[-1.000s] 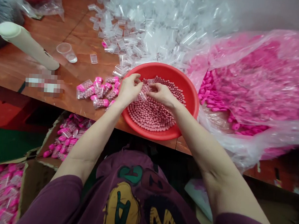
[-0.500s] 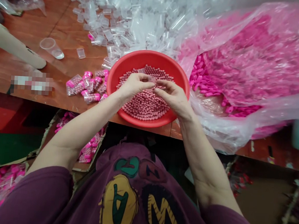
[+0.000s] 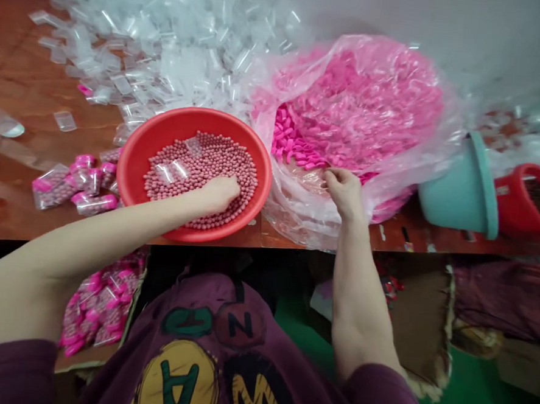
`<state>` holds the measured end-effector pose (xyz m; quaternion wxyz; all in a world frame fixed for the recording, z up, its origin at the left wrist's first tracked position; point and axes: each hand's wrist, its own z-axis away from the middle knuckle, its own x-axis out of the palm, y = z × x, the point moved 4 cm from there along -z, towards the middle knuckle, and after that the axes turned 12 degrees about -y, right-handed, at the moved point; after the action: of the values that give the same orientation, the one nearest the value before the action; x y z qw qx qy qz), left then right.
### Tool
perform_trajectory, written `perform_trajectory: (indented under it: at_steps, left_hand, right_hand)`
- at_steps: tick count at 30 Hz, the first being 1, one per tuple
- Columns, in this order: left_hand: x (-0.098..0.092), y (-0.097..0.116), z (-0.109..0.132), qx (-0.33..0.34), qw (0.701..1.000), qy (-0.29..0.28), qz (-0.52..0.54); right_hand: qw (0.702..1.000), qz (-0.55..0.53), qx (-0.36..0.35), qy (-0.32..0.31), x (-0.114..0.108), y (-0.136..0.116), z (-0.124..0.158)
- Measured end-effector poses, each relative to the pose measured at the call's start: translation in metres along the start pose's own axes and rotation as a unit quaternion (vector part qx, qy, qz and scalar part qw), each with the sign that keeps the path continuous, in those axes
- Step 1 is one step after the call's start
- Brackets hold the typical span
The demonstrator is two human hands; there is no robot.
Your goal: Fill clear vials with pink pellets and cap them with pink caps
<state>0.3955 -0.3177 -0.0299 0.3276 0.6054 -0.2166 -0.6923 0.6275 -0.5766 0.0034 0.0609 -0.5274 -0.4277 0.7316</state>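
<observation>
A red bowl (image 3: 124,175) full of small pink beads (image 3: 209,155) stands near the table's front edge. My left hand (image 3: 222,194) is down in the bowl, its fingers curled against the beads; what they hold, if anything, is hidden. Small clear plastic containers (image 3: 172,170) lie on the beads. My right hand (image 3: 345,191) hovers at the mouth of a clear plastic bag (image 3: 292,212), fingers bent and slightly apart, nothing visible in them. Bright pink plastic caps (image 3: 296,144) fill the bag, just beyond the right fingertips.
Several bead-filled containers with pink caps (image 3: 86,181) lie left of the bowl. Clear containers (image 3: 168,68) are heaped behind it. A teal bucket (image 3: 458,186) and another red container (image 3: 521,202) stand at right. Below the table sits a carton (image 3: 139,285) of filled containers.
The view has swung right. My hands, formerly together over the bowl, are apart: the left is lower among the beads, the right has moved over to the bag of pink caps.
</observation>
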Motion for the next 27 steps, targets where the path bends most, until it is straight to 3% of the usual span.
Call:
perform_trajectory:
  at_steps: [4,7,9,13,18,22,27]
  left_hand:
    - [-0.004,0.021,-0.006,0.002,0.998,-0.036,0.061]
    - [-0.023,0.027,0.009,0.003,0.982,-0.006,0.187]
    - [-0.035,0.027,0.024,0.002,0.953,0.021,0.302]
    - [-0.044,0.023,0.055,0.003,0.862,0.02,0.506]
    - [-0.046,0.018,0.085,0.005,0.765,0.04,0.643]
    - [-0.042,0.018,0.103,0.009,0.724,0.061,0.687]
    - [-0.031,0.012,0.11,-0.009,0.699,0.086,0.71]
  right_hand:
    - [0.98,0.18,0.067,-0.046,0.023,-0.001,-0.036]
    - [0.968,0.23,0.084,-0.05,0.04,-0.006,-0.058]
    - [0.963,0.25,0.088,-0.055,0.048,-0.005,-0.066]
    - [0.937,0.338,0.075,-0.048,0.055,0.001,-0.076]
    - [0.94,0.335,0.048,-0.028,0.05,-0.002,-0.08]
    - [0.949,0.312,0.053,-0.003,0.045,-0.014,-0.067]
    - [0.958,0.271,0.051,0.072,0.039,-0.031,-0.048]
